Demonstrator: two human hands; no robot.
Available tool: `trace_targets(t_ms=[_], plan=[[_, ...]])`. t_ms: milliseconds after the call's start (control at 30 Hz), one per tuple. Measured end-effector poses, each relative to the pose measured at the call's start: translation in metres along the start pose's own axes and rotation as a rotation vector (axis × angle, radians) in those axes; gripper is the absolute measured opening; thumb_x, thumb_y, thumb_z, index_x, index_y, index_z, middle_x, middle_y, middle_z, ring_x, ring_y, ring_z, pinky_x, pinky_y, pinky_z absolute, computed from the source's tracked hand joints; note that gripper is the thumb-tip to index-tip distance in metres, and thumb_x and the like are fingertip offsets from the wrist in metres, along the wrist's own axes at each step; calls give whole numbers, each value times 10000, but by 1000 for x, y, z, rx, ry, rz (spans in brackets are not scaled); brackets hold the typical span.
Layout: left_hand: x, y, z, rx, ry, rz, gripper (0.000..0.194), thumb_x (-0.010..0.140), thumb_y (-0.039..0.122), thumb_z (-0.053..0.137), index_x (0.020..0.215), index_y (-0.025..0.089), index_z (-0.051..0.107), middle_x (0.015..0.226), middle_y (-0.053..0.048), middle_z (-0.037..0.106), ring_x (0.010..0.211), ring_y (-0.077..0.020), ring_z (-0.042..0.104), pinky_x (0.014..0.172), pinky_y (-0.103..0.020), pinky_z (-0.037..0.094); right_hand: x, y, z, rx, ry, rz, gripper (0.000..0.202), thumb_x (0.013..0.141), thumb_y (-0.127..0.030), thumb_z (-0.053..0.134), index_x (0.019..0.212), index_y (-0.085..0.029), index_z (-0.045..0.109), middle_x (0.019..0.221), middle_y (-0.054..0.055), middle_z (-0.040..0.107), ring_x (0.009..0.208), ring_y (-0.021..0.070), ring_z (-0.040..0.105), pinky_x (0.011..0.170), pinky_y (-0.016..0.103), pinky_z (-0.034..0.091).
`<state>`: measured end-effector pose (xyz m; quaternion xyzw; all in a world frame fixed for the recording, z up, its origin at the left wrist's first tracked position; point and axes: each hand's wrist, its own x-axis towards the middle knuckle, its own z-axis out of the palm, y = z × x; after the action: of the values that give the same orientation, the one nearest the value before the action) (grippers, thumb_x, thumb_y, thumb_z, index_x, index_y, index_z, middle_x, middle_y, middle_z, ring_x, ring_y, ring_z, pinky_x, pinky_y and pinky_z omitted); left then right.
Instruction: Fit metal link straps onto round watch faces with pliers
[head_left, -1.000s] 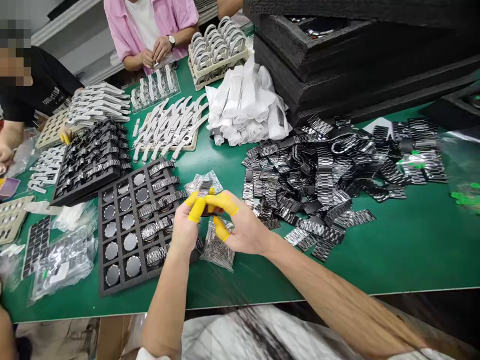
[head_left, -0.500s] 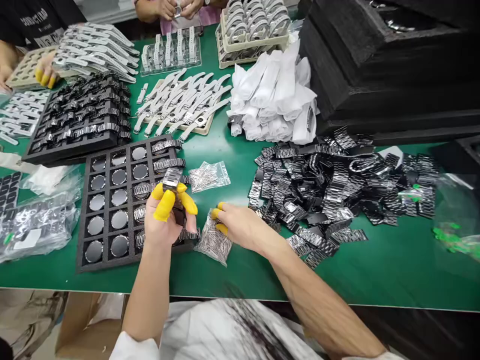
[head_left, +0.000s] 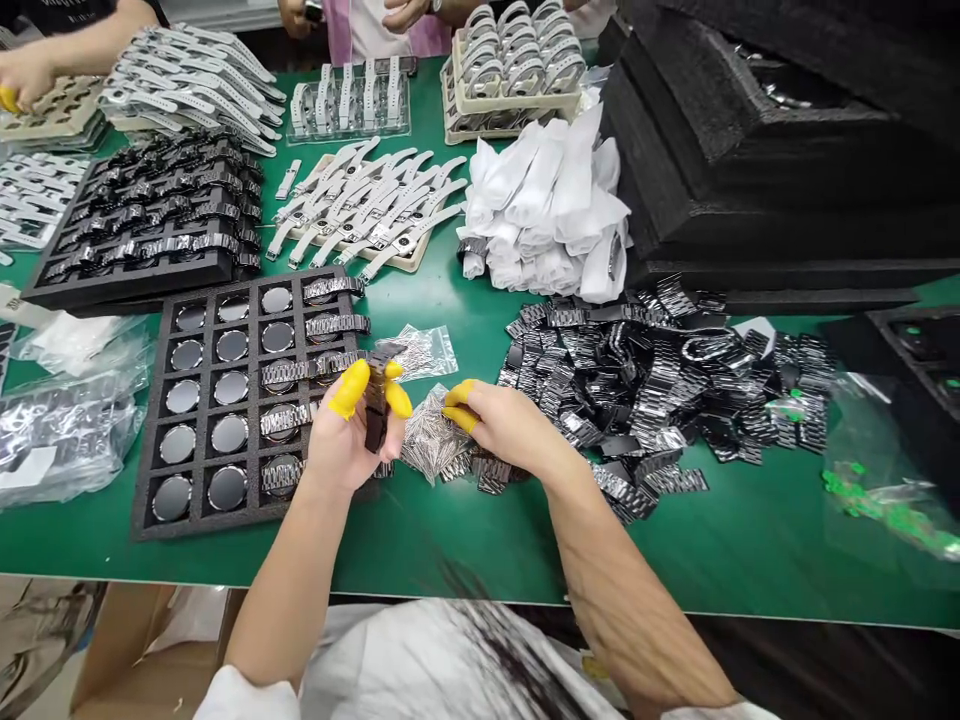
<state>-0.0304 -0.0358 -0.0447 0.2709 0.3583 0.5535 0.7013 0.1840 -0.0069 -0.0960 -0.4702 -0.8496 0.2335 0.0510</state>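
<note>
My left hand (head_left: 358, 420), with yellow finger covers, is closed around a dark metal watch band (head_left: 376, 395) held upright over the right edge of the black foam tray (head_left: 202, 420). Round watch faces sit in the tray's compartments, several with bands across them on its right side. My right hand (head_left: 499, 420), also with yellow covers, has its fingertips pinched at the upper right of a clear bag of thin metal pins (head_left: 433, 440). Whatever lies between those fingertips is too small to make out. A second bag of pins (head_left: 427, 352) lies just behind.
Loose black band pieces (head_left: 637, 390) are heaped at right, beside a bag with green bits (head_left: 885, 500). White-wrapped bundles (head_left: 547, 200), white-strapped watches (head_left: 375, 205) and a black foam stack (head_left: 750, 180) stand behind. Other people's hands show at the far side.
The band in my left hand has turned more upright. My right hand has shifted slightly right, and the pin bag has moved up and right. A co-worker's arm at far left has moved.
</note>
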Motion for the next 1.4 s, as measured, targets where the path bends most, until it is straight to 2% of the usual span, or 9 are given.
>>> trace_targets(t_ms=[167, 333, 467, 567, 733, 933, 1100, 1200, 1400], plan=[[0, -9, 2, 114, 22, -93, 393, 836, 522, 812, 845, 150, 686, 695, -33, 745, 389, -133, 598, 354, -241, 455, -5, 5, -4, 60, 77, -4, 246, 1074, -273, 525, 1148, -241, 758, 1041, 56, 722, 888, 209, 682, 751, 293, 466], [-1, -16, 3, 228, 50, -100, 415, 833, 557, 817, 834, 165, 679, 515, 11, 647, 376, -136, 573, 400, -240, 470, -4, 4, -1, 239, 241, 1, 228, 1044, -254, 533, 1108, -218, 748, 1117, 86, 700, 887, 211, 659, 797, 322, 516], [-2, -23, 3, 296, 94, -118, 380, 874, 515, 790, 1020, 175, 701, 575, 26, 662, 367, -99, 507, 356, -207, 383, -3, 3, 0, 443, 391, 33, 203, 1023, -268, 528, 1024, -206, 722, 1010, 86, 695, 851, 217, 640, 735, 324, 532], [-2, -25, 3, 277, 88, -136, 450, 864, 465, 802, 1196, 192, 672, 704, 20, 713, 377, -86, 514, 341, -204, 365, -3, 3, 0, 440, 342, 37, 190, 991, -264, 573, 1009, -213, 755, 1011, 72, 707, 772, 193, 620, 732, 328, 530], [0, -23, 3, 233, 95, -103, 465, 854, 445, 805, 1204, 186, 642, 747, 23, 720, 384, -89, 545, 338, -202, 379, -1, 4, 2, 343, 275, 106, 207, 979, -271, 602, 1039, -224, 795, 1053, 62, 731, 641, 155, 562, 691, 333, 502], [-3, -27, 8, 192, 95, -178, 553, 818, 519, 831, 1197, 191, 598, 714, 32, 707, 365, -105, 557, 338, -205, 416, -3, -8, 2, 883, 550, 108, 204, 1000, -428, 636, 963, -234, 691, 944, 61, 743, 734, 187, 665, 632, 316, 551], [-4, -34, 13, 279, 54, -193, 567, 828, 574, 820, 1205, 198, 625, 746, 36, 702, 328, -75, 535, 302, -168, 347, -4, -20, -1, 1462, 417, 83, 357, 918, -521, 767, 881, -242, 549, 823, -8, 730, 440, 99, 558, 362, 219, 409], [-2, -36, 11, 326, 40, -170, 603, 831, 560, 817, 1271, 196, 622, 784, 23, 720, 331, -64, 532, 304, -164, 350, -3, -21, -3, 1591, 366, 93, 370, 866, -481, 836, 884, -233, 563, 703, -56, 669, 375, 70, 482, 330, 194, 355], [-2, -38, 8, 375, -4, -206, 688, 869, 544, 772, 1403, 152, 585, 553, 92, 587, 326, -82, 505, 314, -160, 345, -2, -19, -7, 1748, 180, 139, 469, 806, -456, 894, 1066, -229, 575, 636, -85, 645, 356, 55, 435, 327, 157, 266]])
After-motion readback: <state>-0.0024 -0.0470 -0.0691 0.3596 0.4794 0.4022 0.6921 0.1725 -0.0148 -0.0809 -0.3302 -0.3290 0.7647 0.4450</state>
